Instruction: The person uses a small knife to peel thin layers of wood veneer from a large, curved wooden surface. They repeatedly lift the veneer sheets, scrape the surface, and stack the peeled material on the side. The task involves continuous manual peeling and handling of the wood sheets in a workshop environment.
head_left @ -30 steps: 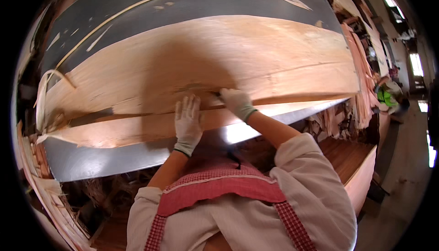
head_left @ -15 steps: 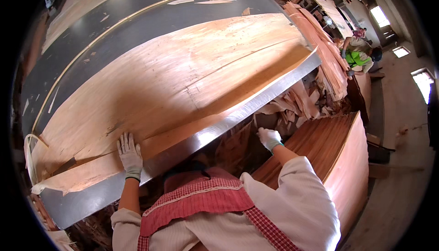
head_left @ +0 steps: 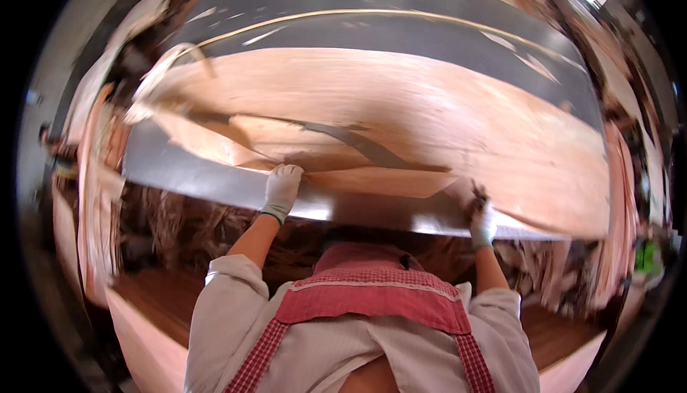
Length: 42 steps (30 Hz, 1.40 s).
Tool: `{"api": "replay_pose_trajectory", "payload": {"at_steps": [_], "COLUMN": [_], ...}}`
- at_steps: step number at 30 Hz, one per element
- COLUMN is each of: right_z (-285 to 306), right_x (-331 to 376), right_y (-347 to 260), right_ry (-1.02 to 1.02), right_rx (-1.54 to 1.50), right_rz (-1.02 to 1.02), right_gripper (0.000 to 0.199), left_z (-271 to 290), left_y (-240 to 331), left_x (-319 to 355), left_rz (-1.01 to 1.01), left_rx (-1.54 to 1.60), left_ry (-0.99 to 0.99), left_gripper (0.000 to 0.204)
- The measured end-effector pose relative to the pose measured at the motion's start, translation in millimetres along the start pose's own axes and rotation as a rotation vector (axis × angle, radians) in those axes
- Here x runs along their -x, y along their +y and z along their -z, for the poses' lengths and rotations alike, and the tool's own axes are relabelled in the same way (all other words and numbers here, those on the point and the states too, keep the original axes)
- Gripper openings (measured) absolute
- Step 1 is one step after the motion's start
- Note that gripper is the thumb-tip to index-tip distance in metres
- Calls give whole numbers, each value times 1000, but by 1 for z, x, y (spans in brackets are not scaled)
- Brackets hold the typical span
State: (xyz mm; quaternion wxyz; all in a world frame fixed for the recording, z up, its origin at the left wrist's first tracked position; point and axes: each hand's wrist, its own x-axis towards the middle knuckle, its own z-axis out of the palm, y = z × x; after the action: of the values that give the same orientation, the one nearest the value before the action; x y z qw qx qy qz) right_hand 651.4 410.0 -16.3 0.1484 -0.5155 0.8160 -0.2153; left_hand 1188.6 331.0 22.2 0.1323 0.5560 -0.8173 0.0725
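Note:
A wide, thin sheet of pale wood veneer (head_left: 401,99) lies over a dark, smooth table (head_left: 186,167). A long split through it shows the dark tabletop, and its near edge is curled and uneven. My left hand (head_left: 283,189), in a white glove with a green cuff, is closed over the veneer's near edge left of centre. Farther right, at that same edge, my gloved right hand (head_left: 484,222) is closed beside a raised flap of veneer. Something small and dark shows at its fingers, too blurred to name.
A pale strip (head_left: 329,12) runs across the tabletop, with loose veneer scraps (head_left: 265,36) near it. Veneer offcuts (head_left: 164,214) lie below the table's near edge. Stacked veneer (head_left: 150,293) stands close to me. A person in green (head_left: 647,257) is at the far right.
My view has turned to the right. My left hand, flat on the veneer before, now closes on its edge. My right hand has come up to the veneer, where a dark split now gapes.

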Motion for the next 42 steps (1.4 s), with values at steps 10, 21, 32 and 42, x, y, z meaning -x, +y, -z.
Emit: {"api": "replay_pose_trajectory", "payload": {"at_steps": [10, 21, 32, 42], "right_z": [5, 10, 26, 33], "right_x": [4, -11, 21, 20], "right_y": [3, 10, -4, 76], "right_ry": [-43, -102, 243, 536], "right_rx": [41, 44, -76, -1117], "right_rz": [23, 29, -222, -981], "right_gripper": [41, 46, 15, 52], "left_z": [-1, -77, 7, 8], "left_y": [-52, -14, -110, -42], "left_x": [394, 355, 163, -59], "left_rz": [1952, 754, 982, 483], "left_rx": [648, 139, 68, 653], "left_ry": [14, -1237, -112, -11], "left_gripper": [38, 64, 50, 32]}}
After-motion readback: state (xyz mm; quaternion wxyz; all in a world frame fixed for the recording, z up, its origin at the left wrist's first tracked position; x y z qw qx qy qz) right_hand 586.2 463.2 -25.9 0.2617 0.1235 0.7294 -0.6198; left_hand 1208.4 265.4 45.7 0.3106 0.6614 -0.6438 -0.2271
